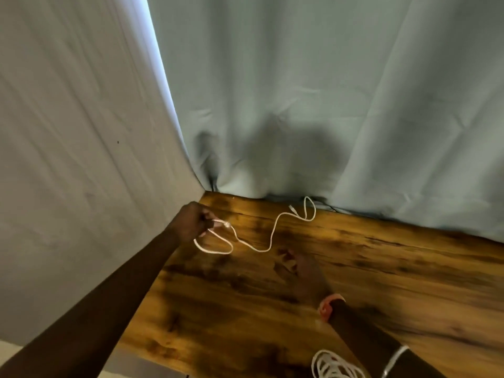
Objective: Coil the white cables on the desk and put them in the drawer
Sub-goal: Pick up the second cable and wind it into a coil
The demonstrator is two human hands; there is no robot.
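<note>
Pinching white cable (257, 251) end: left hand (193, 222) fingers (207, 216); right hand (302, 271) blurred over desk (395, 274), fingers unclear.

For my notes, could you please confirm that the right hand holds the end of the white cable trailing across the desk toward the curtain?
Not quite: the head view shows that the grip on that end is the left hand, not the right hand, which is blurred above the desk. The cable does trail across the desk toward the curtain.

desk (381, 282) ctr/R open wood | curtain (272, 105) blocks back+L edge | cable (271, 241) strung across far L
</note>
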